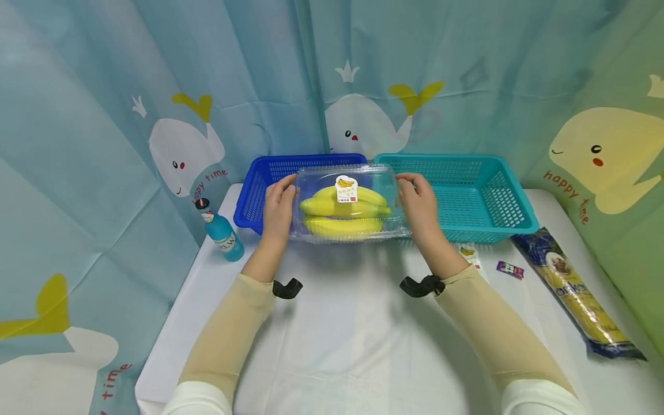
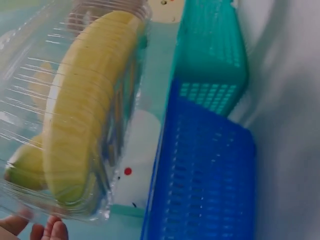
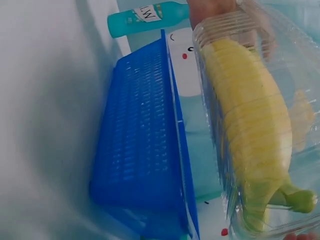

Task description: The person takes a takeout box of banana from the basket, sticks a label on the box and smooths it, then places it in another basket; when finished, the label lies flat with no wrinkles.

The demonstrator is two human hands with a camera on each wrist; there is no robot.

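A clear plastic clamshell box [image 1: 309,180] with yellow bananas [image 1: 342,207] inside is held up in front of the baskets, its lid down. On top of the lid is a white sticker [image 1: 346,191] with a banana picture. My left hand [image 1: 278,212] grips the left end of the box, and my right hand [image 1: 419,203] grips the right end. From the left wrist, the bananas [image 2: 82,105] show through the ribbed wall, with left fingertips [image 2: 56,229] at the near end. The right wrist view shows the box [image 3: 220,25] raised above the blue basket's rim.
Behind the box stand a blue basket [image 1: 250,199] and a teal basket [image 1: 510,199], side by side. At left is a blue bottle [image 1: 224,235]. A banana sticker [image 1: 471,256], a small purple packet [image 1: 510,270] and a long yellow-and-blue package [image 1: 576,291] lie at right.
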